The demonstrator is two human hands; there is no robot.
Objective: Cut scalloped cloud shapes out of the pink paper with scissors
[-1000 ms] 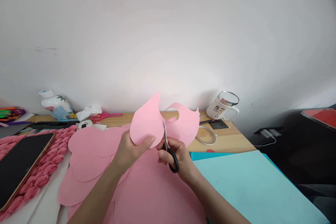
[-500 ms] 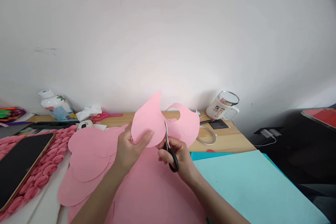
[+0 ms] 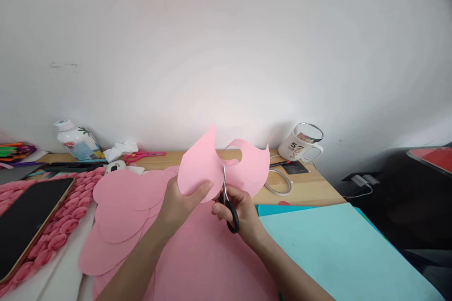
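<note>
At the left, rounded pink pieces are seen already cut, stacked in overlapping layers. Right of them, pink paper is pinched by the left hand, thumb laid on its face. Black-handled scissors are gripped in the curled right hand, blades set at the paper's curved edge. Just right, a notched offcut is apparently not yet fully parted. Near right, a pale blue sheet is laid.

Stacked rounded pink paper pieces lie left of a curved pink paper sheet; near right lies a pale-blue rectangular paper sheet, beyond it a white cylindrical mug on the wooden desk.
</note>
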